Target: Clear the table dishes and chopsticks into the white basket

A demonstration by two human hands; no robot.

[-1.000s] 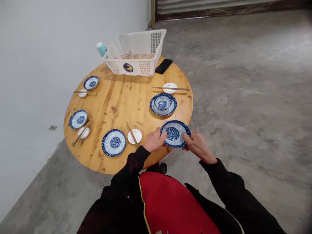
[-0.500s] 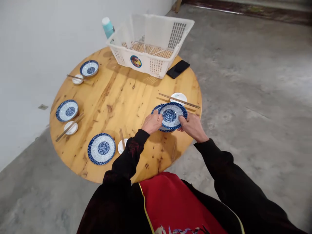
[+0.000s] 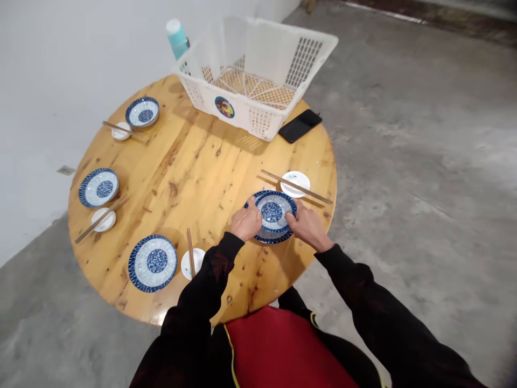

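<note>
A blue-and-white patterned plate point(image 3: 272, 212) is between my two hands, over another blue-and-white plate point(image 3: 270, 238) whose rim shows beneath it. My left hand point(image 3: 246, 221) is closed on the upper plate's left edge. At its right edge, my right hand point(image 3: 307, 226) grips with the thumb on the rim; the other fingers are partly hidden. Whether the upper plate rests fully on the lower one I cannot tell. Just beyond them lies a small white saucer point(image 3: 294, 184) with chopsticks point(image 3: 297, 187) across it.
More blue-and-white plates or shallow dishes point(image 3: 152, 263) sit around the left of the round wooden table point(image 3: 189, 178), each beside a small saucer point(image 3: 103, 220) with chopsticks. At the back stand a white plastic basket point(image 3: 242, 121), a turquoise bottle point(image 3: 177, 39) and a black phone point(image 3: 300, 125).
Both hands have brought the upper plate left and down, so it now sits more centrally over the lower plate. The view has shifted slightly.
</note>
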